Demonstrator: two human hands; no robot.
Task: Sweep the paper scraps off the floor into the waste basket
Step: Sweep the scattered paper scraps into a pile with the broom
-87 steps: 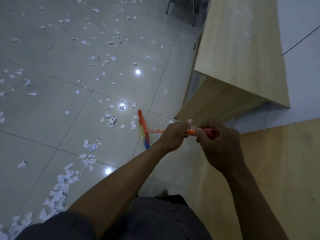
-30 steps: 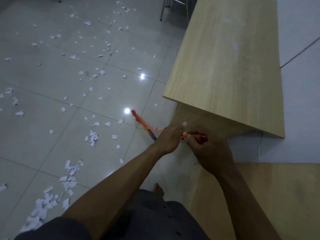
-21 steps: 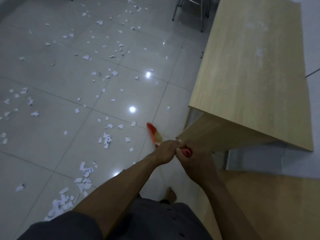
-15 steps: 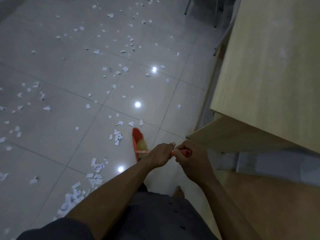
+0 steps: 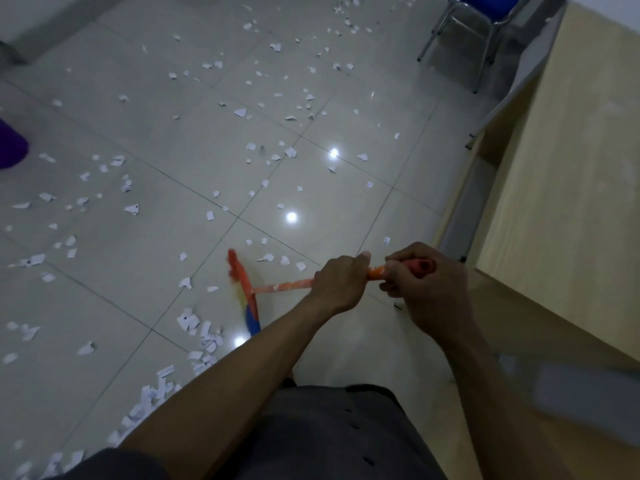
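Both my hands grip the orange handle of a broom (image 5: 280,287). My left hand (image 5: 341,284) holds it lower down, and my right hand (image 5: 424,284) wraps the red top end. The broom's head (image 5: 244,292), red with yellow and blue bristles, rests on the grey tiled floor just ahead of me. White paper scraps (image 5: 194,322) lie bunched left of the head and in a trail toward the lower left (image 5: 149,400). Several more scraps (image 5: 289,152) are scattered over the tiles farther off. A purple object (image 5: 10,145), cut by the left edge, may be the waste basket.
A light wooden desk (image 5: 568,188) fills the right side, its edge close to my right hand. A metal-legged chair with a blue seat (image 5: 485,26) stands at the top right. My dark shorts (image 5: 322,434) cover the bottom of the view.
The broom head has swept left and toward me across the tile, away from the desk. My view has turned left, bringing the purple object and the chair into sight.
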